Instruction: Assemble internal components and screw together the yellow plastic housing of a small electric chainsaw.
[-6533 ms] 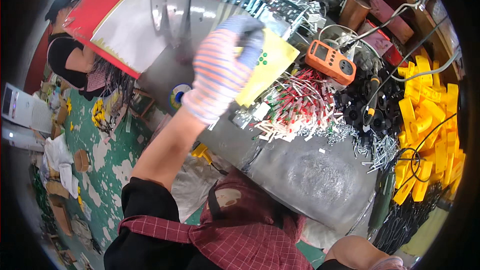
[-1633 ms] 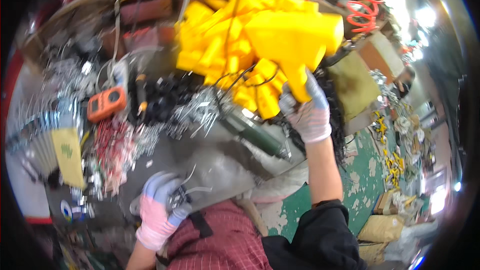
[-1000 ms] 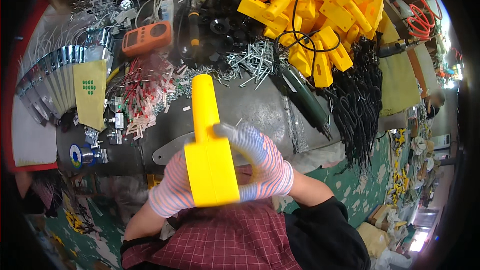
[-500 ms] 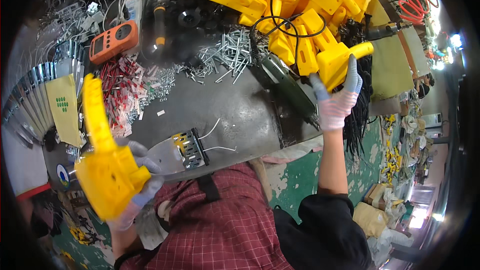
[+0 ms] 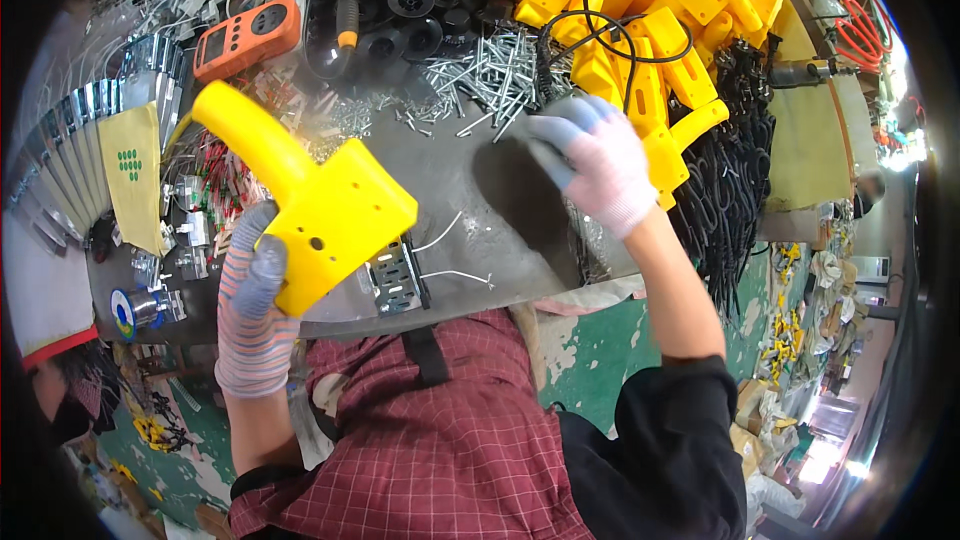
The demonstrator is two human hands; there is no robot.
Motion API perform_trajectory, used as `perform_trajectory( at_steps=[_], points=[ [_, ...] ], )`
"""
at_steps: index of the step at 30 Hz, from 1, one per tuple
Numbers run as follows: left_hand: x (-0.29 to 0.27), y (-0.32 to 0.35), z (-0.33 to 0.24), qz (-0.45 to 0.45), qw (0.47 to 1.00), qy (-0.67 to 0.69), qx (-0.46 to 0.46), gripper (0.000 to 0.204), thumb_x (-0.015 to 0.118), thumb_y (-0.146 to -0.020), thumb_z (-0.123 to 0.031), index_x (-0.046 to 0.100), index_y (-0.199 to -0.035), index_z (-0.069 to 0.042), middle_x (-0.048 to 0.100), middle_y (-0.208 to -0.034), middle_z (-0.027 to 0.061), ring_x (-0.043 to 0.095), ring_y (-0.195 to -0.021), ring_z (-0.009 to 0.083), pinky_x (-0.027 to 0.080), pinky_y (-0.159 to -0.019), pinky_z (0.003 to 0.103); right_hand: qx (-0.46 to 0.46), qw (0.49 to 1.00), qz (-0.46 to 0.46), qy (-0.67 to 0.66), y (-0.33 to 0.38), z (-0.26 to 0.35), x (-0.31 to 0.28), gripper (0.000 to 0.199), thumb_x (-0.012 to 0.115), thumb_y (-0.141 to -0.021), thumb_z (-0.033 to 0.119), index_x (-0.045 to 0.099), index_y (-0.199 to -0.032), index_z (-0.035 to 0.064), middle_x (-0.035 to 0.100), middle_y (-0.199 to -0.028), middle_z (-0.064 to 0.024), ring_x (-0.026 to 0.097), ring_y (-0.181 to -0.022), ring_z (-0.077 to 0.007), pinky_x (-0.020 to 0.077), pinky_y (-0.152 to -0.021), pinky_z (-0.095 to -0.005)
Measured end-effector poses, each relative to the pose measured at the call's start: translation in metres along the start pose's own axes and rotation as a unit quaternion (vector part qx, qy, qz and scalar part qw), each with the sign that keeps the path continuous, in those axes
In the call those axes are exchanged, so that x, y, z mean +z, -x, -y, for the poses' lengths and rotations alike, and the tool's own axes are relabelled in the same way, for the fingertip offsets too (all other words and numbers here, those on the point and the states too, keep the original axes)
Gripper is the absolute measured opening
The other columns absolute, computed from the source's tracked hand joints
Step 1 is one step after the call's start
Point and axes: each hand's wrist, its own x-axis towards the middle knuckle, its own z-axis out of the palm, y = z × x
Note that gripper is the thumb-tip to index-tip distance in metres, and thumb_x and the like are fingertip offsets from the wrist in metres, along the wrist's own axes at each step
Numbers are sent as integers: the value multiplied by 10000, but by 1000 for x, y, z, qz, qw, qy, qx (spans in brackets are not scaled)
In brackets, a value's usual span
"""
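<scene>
Head view: left hand, striped glove, closed around lower edge of yellow plastic housing, held above near edge of grey table. Right hand, white glove, fingers loosely spread, holding nothing, hovering just beside pile of yellow housings. Metal bracket with wires lies on table under held housing, apart from it. Loose screws, orange meter farther back. Progress, judged: 1 housing picked up, not yet joined to bracket; pile remains unassembled.
</scene>
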Motion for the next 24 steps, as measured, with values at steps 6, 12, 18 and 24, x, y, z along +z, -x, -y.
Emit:
perform_trajectory(
  at_steps=[6,12,18,24],
  points=[
    [-9,-3,17,-5,954,-241,176,388,647,-882,-144,537,-1226,-3,581,-1186,82,572,-1050,170,445,-960,311,-84,978,133,135,-55,6,25,112,663,-779,190,675,-862,115,630,-899,-102,613,-882,-319,493,-800,-423],
    [-8,-5,17,-23,940,-292,177,338,676,-881,-156,572,-1176,-28,606,-1121,83,568,-978,145,477,-844,293,-111,974,155,123,-77,0,46,141,626,-760,177,642,-850,70,636,-906,-143,634,-871,-345,509,-752,-451],
    [0,-9,23,-53,922,-329,196,335,711,-846,-79,605,-1160,-25,629,-1097,88,606,-986,141,519,-790,295,151,851,-44,-501,-50,40,14,210,627,-930,162,589,-1080,20,634,-934,-65,573,-845,-143,484,-779,-306],
    [3,-9,23,-55,884,-386,257,343,749,-775,-12,653,-1102,-48,633,-1061,107,620,-975,251,474,-905,341,3,957,-52,-284,-21,88,-5,156,731,-787,68,677,-932,45,649,-841,-119,623,-775,-306,500,-702,-368]
  ],
)
